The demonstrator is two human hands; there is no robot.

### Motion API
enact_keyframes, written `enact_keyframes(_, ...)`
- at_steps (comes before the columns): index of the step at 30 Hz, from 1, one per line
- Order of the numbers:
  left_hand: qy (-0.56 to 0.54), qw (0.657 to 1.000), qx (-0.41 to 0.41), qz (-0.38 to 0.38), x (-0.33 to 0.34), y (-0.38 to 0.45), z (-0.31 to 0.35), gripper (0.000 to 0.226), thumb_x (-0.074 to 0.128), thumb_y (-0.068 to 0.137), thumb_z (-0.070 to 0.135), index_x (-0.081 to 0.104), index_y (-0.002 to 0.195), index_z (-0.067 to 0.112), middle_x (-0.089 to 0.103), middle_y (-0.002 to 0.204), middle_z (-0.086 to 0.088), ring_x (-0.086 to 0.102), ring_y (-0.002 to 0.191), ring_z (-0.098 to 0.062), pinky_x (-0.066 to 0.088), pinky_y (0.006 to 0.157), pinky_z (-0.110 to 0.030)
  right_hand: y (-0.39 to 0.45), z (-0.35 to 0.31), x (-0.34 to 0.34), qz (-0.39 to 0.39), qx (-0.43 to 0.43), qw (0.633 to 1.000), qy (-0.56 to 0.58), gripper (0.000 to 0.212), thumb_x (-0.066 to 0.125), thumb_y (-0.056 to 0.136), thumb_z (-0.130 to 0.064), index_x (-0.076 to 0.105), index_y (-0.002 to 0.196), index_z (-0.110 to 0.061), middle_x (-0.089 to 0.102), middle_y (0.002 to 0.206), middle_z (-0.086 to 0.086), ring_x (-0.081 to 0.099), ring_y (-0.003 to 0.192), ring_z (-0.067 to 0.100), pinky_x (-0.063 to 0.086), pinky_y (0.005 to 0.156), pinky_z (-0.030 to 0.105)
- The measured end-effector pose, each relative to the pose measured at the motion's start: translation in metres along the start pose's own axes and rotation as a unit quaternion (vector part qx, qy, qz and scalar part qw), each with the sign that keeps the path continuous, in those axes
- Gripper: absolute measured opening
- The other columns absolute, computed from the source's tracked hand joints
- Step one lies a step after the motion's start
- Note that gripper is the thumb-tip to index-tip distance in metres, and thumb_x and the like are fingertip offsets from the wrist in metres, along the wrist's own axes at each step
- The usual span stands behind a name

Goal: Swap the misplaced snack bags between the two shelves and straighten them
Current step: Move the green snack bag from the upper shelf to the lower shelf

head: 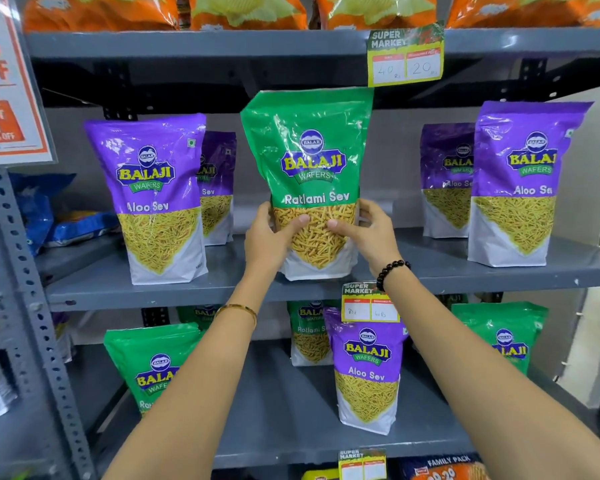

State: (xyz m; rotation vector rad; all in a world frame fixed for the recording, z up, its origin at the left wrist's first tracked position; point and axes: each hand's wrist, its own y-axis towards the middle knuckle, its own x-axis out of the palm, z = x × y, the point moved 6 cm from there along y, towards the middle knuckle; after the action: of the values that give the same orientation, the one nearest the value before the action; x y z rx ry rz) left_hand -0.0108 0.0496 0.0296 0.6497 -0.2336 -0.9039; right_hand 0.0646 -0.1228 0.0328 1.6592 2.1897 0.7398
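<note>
A green Ratlami Sev bag [310,157] stands upright in the middle of the upper grey shelf [153,292], among purple Aloo Sev bags [155,188]. My left hand [269,237] grips its lower left side and my right hand [369,233] grips its lower right side, thumbs on the front. On the lower shelf [284,410], a purple Aloo Sev bag [366,368] stands upright among green Ratlami Sev bags [153,365].
More purple bags [520,181] stand at the upper shelf's right, one behind another. Price tags [406,58] hang from the shelf edges. Orange chip bags [250,10] fill the top shelf. A perforated grey upright [25,271] and a discount sign [4,81] are at left.
</note>
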Motion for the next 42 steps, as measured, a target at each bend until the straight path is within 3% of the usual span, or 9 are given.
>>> enact_keyframes(9, 0.002, 0.997, 0.029, 0.072, -0.049, -0.070, 0.003, 0.047, 0.074, 0.055, 0.062, 0.049, 0.094, 0.064, 0.064, 0.096, 0.033, 0.063, 0.099, -0.004, 0.053, 0.092, -0.044, -0.060, 0.003, 0.020, -0.036, -0.011, 0.999, 0.018, 0.054, 0.081, 0.060, -0.008, 0.054, 0.106, -0.016, 0.060, 0.111, 0.003, 0.056, 0.105, 0.016, 0.049, 0.087, 0.028)
enact_keyframes(16, 0.007, 0.995, 0.034, 0.099, -0.078, -0.130, -0.020, 0.060, 0.077, 0.055, 0.060, 0.054, 0.108, 0.043, 0.070, 0.104, 0.010, 0.067, 0.097, -0.012, 0.057, 0.082, -0.047, -0.113, 0.022, 0.028, -0.084, 0.012, 0.996, -0.016, 0.060, 0.084, 0.054, -0.015, 0.053, 0.105, -0.021, 0.063, 0.106, -0.007, 0.061, 0.094, 0.002, 0.051, 0.081, 0.022)
enact_keyframes(20, -0.009, 0.998, -0.025, 0.065, -0.080, -0.170, -0.065, 0.064, 0.078, 0.053, 0.059, 0.050, 0.110, 0.050, 0.065, 0.109, 0.021, 0.064, 0.101, -0.005, 0.058, 0.085, -0.040, -0.147, 0.068, 0.031, -0.120, 0.075, 0.989, -0.036, 0.064, 0.083, 0.054, -0.005, 0.050, 0.107, -0.021, 0.062, 0.105, -0.009, 0.062, 0.089, -0.008, 0.051, 0.072, 0.011)
enact_keyframes(23, -0.002, 0.996, -0.088, 0.032, -0.072, -0.197, -0.109, 0.077, 0.078, 0.051, 0.060, 0.048, 0.119, 0.036, 0.064, 0.117, 0.007, 0.062, 0.107, -0.011, 0.055, 0.090, -0.042, -0.170, 0.112, 0.030, -0.147, 0.137, 0.978, -0.051, 0.068, 0.083, 0.055, -0.003, 0.050, 0.112, -0.022, 0.061, 0.106, -0.013, 0.060, 0.088, -0.014, 0.050, 0.068, 0.007)
enact_keyframes(26, 0.013, 0.989, -0.149, 0.002, -0.064, -0.217, -0.151, 0.084, 0.079, 0.050, 0.059, 0.046, 0.121, 0.028, 0.061, 0.121, 0.002, 0.059, 0.111, -0.015, 0.052, 0.094, -0.042, -0.189, 0.158, 0.026, -0.159, 0.194, 0.964, -0.085, 0.070, 0.084, 0.054, -0.006, 0.051, 0.114, -0.020, 0.063, 0.111, -0.005, 0.061, 0.100, 0.004, 0.053, 0.084, 0.024)
enact_keyframes(30, -0.003, 0.976, -0.215, -0.034, -0.049, -0.231, -0.201, 0.070, 0.082, 0.050, 0.044, 0.045, 0.109, 0.035, 0.060, 0.109, 0.010, 0.059, 0.101, -0.003, 0.053, 0.083, -0.027, -0.202, 0.208, 0.019, -0.158, 0.237, 0.951, -0.123, 0.076, 0.085, 0.054, -0.009, 0.050, 0.121, -0.009, 0.060, 0.122, 0.011, 0.056, 0.114, 0.028, 0.048, 0.095, 0.046)
enact_keyframes(33, -0.001, 0.967, -0.248, -0.050, -0.038, -0.229, -0.234, 0.065, 0.084, 0.058, 0.021, 0.046, 0.110, 0.024, 0.062, 0.112, -0.002, 0.061, 0.099, -0.008, 0.053, 0.079, -0.020, -0.203, 0.238, 0.018, -0.155, 0.265, 0.942, -0.133, 0.072, 0.083, 0.055, -0.006, 0.050, 0.119, -0.011, 0.061, 0.116, 0.004, 0.056, 0.114, 0.027, 0.048, 0.095, 0.042)
enact_keyframes(36, -0.013, 0.961, -0.273, -0.047, -0.026, -0.221, -0.260, 0.061, 0.080, 0.062, 0.002, 0.046, 0.110, 0.014, 0.061, 0.115, -0.014, 0.060, 0.101, -0.021, 0.052, 0.087, -0.035, -0.196, 0.260, 0.018, -0.140, 0.277, 0.938, -0.154, 0.070, 0.083, 0.057, -0.005, 0.051, 0.119, -0.009, 0.061, 0.116, 0.004, 0.057, 0.107, 0.020, 0.048, 0.087, 0.031)
enact_keyframes(42, 0.003, 0.951, -0.302, -0.060, -0.007, -0.195, -0.294, 0.058, 0.077, 0.065, -0.004, 0.044, 0.109, 0.015, 0.059, 0.107, -0.005, 0.056, 0.095, -0.014, 0.049, 0.069, -0.005, -0.176, 0.297, 0.021, -0.115, 0.316, 0.930, -0.146, 0.060, 0.076, 0.063, 0.004, 0.051, 0.117, -0.006, 0.061, 0.123, 0.014, 0.056, 0.111, 0.024, 0.047, 0.095, 0.040)
